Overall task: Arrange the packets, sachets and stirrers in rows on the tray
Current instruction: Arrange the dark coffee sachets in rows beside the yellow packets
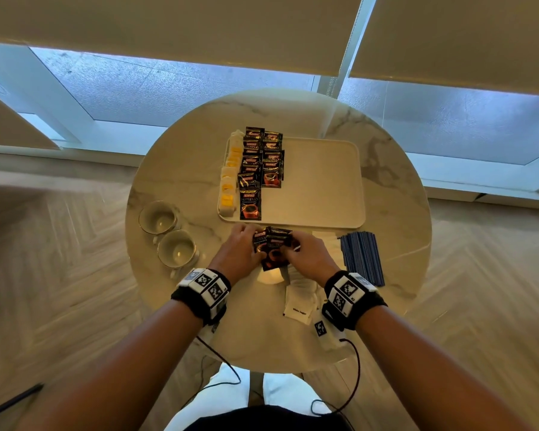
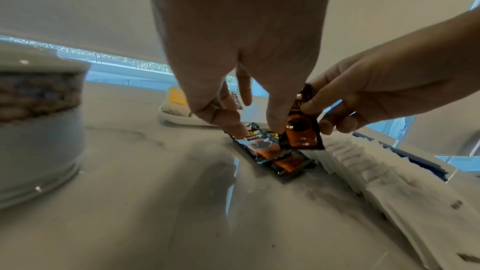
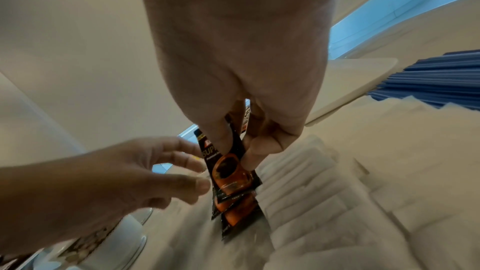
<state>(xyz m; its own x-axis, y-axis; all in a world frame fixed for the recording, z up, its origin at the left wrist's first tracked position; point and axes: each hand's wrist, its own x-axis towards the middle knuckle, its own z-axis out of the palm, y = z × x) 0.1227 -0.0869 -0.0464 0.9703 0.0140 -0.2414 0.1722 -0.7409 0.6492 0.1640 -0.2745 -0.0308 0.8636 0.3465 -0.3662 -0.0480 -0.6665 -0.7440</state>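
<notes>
A white tray (image 1: 324, 181) on the round marble table holds a column of yellow-tagged tea bags (image 1: 229, 178) at its left edge, with two columns of black coffee sachets (image 1: 255, 169) beside them. Just in front of the tray lies a small pile of coffee sachets (image 1: 269, 259) (image 2: 272, 155). My right hand (image 1: 290, 244) (image 3: 233, 151) pinches one coffee sachet (image 2: 301, 132) (image 3: 231, 174) between thumb and fingers, lifted upright above the pile. My left hand (image 1: 252, 241) (image 2: 254, 126) reaches down beside it. Its fingertips touch the sachets lying on the table, with thumb and forefinger apart.
White sugar sachets (image 1: 299, 303) (image 2: 363, 161) lie in a line under my right wrist. Blue stirrers (image 1: 361, 256) lie in a bunch at the right. Two cups (image 1: 159, 217) (image 1: 176, 248) stand at the left. The tray's right half is bare.
</notes>
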